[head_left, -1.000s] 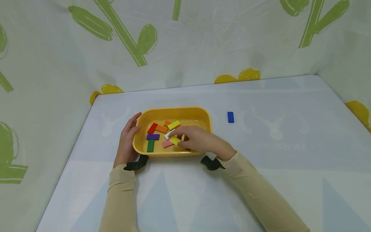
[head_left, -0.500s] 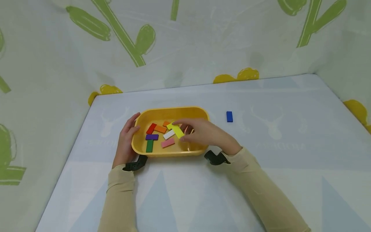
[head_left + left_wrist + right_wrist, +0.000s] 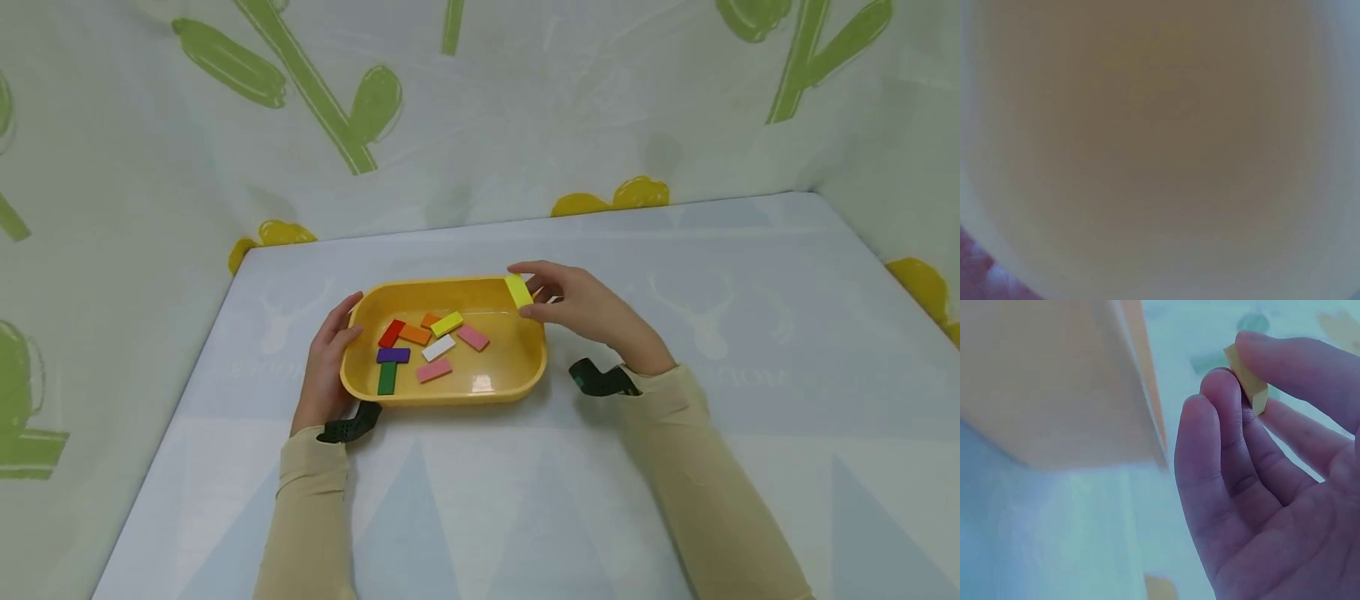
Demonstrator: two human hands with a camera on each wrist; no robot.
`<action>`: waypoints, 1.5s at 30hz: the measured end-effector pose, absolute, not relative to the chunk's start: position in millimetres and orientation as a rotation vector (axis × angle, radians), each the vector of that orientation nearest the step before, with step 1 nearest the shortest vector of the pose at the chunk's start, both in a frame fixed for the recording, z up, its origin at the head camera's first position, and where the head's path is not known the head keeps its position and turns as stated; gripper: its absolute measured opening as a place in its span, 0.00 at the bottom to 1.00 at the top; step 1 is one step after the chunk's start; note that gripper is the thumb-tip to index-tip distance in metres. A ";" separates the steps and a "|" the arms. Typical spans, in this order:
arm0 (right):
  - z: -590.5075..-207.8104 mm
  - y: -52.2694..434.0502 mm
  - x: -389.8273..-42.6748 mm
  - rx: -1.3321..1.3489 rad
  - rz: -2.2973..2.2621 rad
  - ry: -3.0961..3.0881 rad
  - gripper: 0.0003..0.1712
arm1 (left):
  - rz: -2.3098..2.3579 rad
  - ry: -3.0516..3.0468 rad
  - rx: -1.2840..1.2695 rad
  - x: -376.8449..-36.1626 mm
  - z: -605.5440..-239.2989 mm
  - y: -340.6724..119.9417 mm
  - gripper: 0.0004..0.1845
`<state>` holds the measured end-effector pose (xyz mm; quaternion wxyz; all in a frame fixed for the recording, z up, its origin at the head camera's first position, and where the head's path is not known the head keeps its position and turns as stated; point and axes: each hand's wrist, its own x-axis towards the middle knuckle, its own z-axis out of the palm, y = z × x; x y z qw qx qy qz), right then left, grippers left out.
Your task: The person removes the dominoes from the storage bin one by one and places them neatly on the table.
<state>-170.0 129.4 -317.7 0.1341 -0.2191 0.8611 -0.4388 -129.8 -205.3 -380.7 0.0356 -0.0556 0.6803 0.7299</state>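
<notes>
The right hand (image 3: 588, 307) pinches a yellow block (image 3: 518, 291), likely light, stiff and best taken by its ends; the left hand (image 3: 325, 360) holds the tray (image 3: 517, 354).

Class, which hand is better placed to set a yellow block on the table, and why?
Probably the right hand: it pinches a yellow block by the right end of the tray. The left hand holds the tray's opposite end.
</notes>
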 end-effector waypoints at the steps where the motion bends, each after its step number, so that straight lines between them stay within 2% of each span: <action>1: -317.8 132.6 -171.0 -0.604 -1.290 2.496 0.31 | 2.239 2.094 -0.177 -129.1 -380.7 -205.5 0.25; 8: -319.5 156.7 -178.3 -0.494 -1.378 2.522 0.29 | 2.231 2.096 -0.186 -127.6 -380.1 -207.6 0.25; 27: -328.9 205.0 -186.0 -0.295 -1.398 2.560 0.33 | 2.262 2.080 -0.159 -127.8 -380.7 -206.9 0.25; 45: -351.3 233.3 -189.4 -0.154 -1.155 2.569 0.34 | 2.260 2.086 -0.163 -129.0 -382.3 -203.9 0.25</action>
